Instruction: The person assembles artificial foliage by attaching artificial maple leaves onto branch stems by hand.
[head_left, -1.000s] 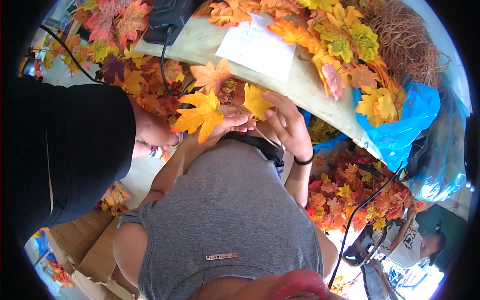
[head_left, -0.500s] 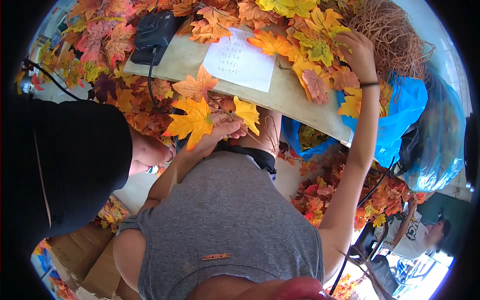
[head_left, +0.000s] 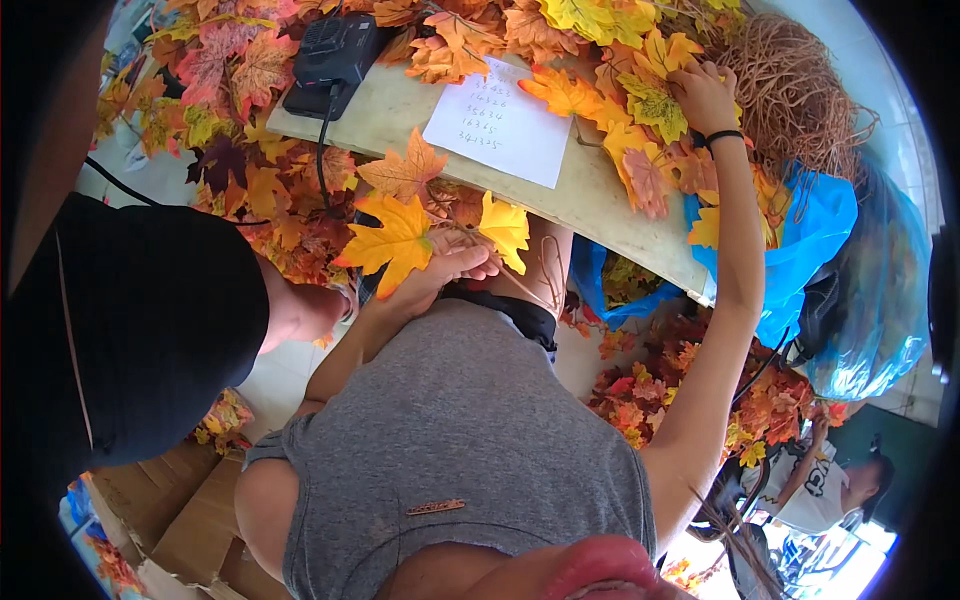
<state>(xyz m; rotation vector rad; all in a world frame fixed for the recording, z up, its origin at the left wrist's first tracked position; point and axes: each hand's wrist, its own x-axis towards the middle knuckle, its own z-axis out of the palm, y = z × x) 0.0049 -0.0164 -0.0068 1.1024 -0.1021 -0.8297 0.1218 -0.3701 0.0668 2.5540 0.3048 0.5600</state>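
At the near edge of the table, the left hand has its fingers closed around a bunch of leaves, yellow and orange, thin and lobed like fabric maples on wiry stems. The right hand reaches past the white paper, fingers curled on a yellow leaf in the pile. It looks wisest to pinch one stem only, lifting gently.
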